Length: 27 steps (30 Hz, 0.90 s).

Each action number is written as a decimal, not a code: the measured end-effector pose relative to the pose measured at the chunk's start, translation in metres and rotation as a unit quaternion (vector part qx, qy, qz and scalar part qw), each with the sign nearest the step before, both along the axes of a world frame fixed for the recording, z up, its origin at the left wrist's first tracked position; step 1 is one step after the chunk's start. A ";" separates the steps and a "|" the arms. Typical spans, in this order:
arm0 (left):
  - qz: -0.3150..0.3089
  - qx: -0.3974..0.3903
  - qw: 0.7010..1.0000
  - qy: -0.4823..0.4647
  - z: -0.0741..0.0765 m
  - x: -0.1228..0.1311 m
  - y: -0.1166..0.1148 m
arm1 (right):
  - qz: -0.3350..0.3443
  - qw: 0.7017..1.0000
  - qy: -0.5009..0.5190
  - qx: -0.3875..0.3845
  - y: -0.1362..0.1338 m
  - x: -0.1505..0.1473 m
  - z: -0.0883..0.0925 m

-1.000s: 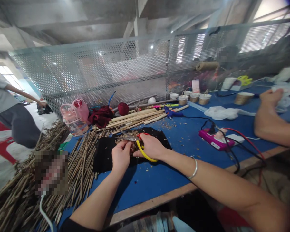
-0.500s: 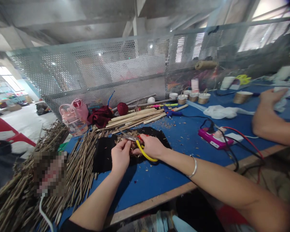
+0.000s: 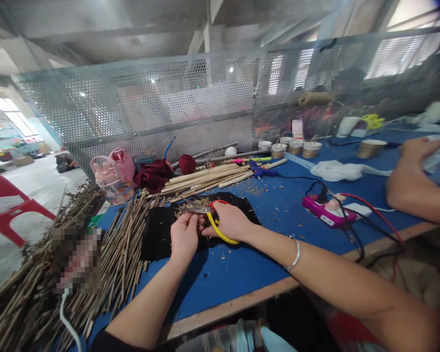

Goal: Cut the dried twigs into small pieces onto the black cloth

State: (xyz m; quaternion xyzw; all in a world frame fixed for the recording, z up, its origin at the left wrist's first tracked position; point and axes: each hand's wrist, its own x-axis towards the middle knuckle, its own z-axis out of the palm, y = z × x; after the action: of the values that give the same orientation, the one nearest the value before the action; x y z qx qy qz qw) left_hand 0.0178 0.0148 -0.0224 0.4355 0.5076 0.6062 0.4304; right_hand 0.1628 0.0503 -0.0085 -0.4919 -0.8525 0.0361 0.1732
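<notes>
My right hand (image 3: 229, 221) is closed round the yellow and red handles of a pair of scissors (image 3: 220, 233). Their metal blades point left, over a heap of dry brown clippings (image 3: 205, 201). Just under the blades, my left hand (image 3: 184, 232) is closed with thumb and fingertips pressed together; what they pinch is too small to make out. Both hands are over a black cloth (image 3: 154, 239) spread on the blue table (image 3: 242, 278), with the clippings lying on it.
Thin dry stalks (image 3: 122, 259) lie in a large bundle on the left. Behind the cloth are pale sticks (image 3: 209, 177), a blue glue gun (image 3: 262, 170) and a pink bottle (image 3: 113, 178). A purple power strip (image 3: 326, 210) trails cables on the right, near another person's arm (image 3: 407, 188).
The red scissor handle has swung outward, showing a wider loop above my right hand. My left hand keeps nearly the same place. At the right, the other person's hand has shifted slightly.
</notes>
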 end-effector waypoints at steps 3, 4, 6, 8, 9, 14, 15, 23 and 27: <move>0.005 0.001 1.000 0.020 -0.001 0.000 0.000 | 0.009 1.000 0.001 0.003 0.000 0.000 0.001; 0.006 0.002 1.000 0.026 -0.001 0.000 0.000 | 0.011 1.000 0.002 0.004 0.000 0.000 0.002; 0.008 0.005 0.999 0.038 -0.002 -0.001 0.000 | 0.010 1.000 0.002 0.002 0.000 -0.001 0.001; 0.012 0.013 0.998 0.054 -0.003 -0.002 0.001 | 0.001 1.000 0.001 -0.004 0.000 -0.001 0.000; 0.016 0.020 0.998 0.065 -0.003 -0.003 0.001 | -0.005 1.000 0.002 -0.007 0.000 -0.001 -0.001; -0.002 0.013 0.996 0.085 -0.004 -0.003 0.000 | -0.021 1.000 0.014 -0.012 -0.001 -0.002 -0.003; -0.005 0.008 0.996 0.083 -0.004 -0.002 0.000 | -0.017 1.000 0.018 -0.011 -0.001 -0.002 -0.003; 0.003 0.009 0.996 0.093 -0.003 -0.002 -0.002 | 0.014 0.999 0.035 0.026 -0.002 -0.003 -0.004; 0.001 0.015 0.996 0.084 0.002 -0.001 -0.003 | 0.001 1.000 0.028 -0.003 -0.002 -0.003 -0.005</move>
State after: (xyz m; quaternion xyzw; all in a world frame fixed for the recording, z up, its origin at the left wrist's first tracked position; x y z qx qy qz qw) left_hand 0.0172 0.0113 -0.0202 0.4905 0.5333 0.5752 0.3795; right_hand 0.1600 0.0487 -0.0138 -0.4905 -0.8476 0.0528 0.1952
